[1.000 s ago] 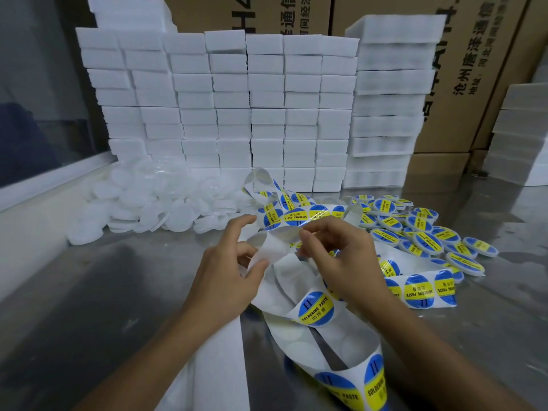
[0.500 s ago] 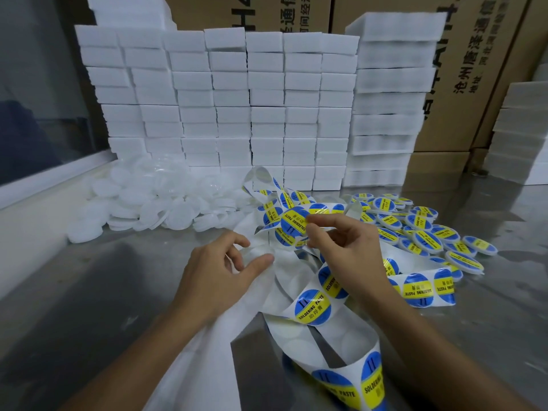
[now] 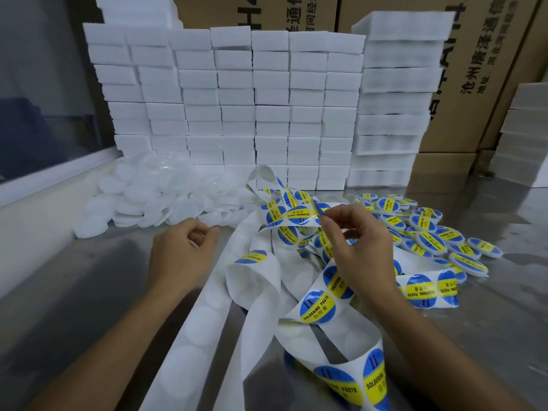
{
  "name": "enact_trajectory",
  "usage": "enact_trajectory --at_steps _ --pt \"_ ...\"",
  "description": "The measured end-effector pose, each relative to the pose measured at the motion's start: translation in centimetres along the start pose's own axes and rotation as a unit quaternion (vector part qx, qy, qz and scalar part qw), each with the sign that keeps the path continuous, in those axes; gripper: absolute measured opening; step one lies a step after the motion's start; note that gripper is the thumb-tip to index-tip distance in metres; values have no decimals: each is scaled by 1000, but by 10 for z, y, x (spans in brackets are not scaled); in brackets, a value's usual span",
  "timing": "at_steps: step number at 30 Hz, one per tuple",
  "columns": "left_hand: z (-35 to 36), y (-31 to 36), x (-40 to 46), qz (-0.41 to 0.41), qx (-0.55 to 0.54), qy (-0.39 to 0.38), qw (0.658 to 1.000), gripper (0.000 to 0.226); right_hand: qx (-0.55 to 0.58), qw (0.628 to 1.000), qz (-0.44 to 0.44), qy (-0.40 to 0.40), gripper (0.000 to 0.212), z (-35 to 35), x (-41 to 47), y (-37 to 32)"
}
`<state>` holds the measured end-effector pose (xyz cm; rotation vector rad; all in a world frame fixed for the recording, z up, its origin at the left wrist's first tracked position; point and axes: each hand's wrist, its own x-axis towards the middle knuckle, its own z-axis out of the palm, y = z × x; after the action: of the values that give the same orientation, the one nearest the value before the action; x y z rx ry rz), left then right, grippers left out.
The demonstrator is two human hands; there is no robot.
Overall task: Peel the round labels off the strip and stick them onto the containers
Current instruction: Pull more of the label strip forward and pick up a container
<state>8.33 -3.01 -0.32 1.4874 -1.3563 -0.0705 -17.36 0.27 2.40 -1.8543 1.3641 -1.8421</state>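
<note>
A heap of unlabelled white containers (image 3: 154, 200) lies far left on the steel table (image 3: 74, 292) – bare metal in front. The left hand (image 3: 181, 250) hovers, fingers loosely curled, seemingly empty. The right hand (image 3: 358, 247) pinches a round label (image 3: 320, 209) at the tangled strip (image 3: 296, 292); labelled containers (image 3: 430, 235) crowd the right.

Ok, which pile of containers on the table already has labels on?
The pile on the right, beside the right hand: each carries a blue and yellow label. The pile on the left, beyond the left hand, is plain white.
</note>
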Motion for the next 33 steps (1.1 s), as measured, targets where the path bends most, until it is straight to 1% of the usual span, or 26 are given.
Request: enact_trajectory --at_steps 2,4,7,9,13,17,22,25,29,33 --pt "1 -11 7 -37 19 -16 999 14 8 1000 -9 -6 14 1 0 0" --pt "7 -20 11 -49 51 -57 996 5 16 1000 -24 -13 12 2 -1 0" --pt "18 -28 18 -21 134 -105 985 32 22 999 -43 -24 8 3 0 1" --pt "24 -29 24 7 190 -122 974 43 28 999 -38 -24 8 4 0 1" --pt "36 -31 39 12 257 -133 957 48 26 999 -32 -15 7 4 -1 1" --pt "47 -32 50 16 280 -129 951 39 34 999 -19 -21 7 4 -1 -1" --pt "53 -39 59 18 292 -85 953 11 37 999 -28 -25 9 5 -1 -5" --pt "51 -40 59 29 297 -78 951 10 42 998 -27 -27 11 5 -2 -7" --pt "52 -39 57 46 286 -78 954 17 44 998 -20 -27 9 5 -2 -7" --pt "56 -45 61 22 289 -94 952 24 50 998 -14 -25 12 5 -2 -5"
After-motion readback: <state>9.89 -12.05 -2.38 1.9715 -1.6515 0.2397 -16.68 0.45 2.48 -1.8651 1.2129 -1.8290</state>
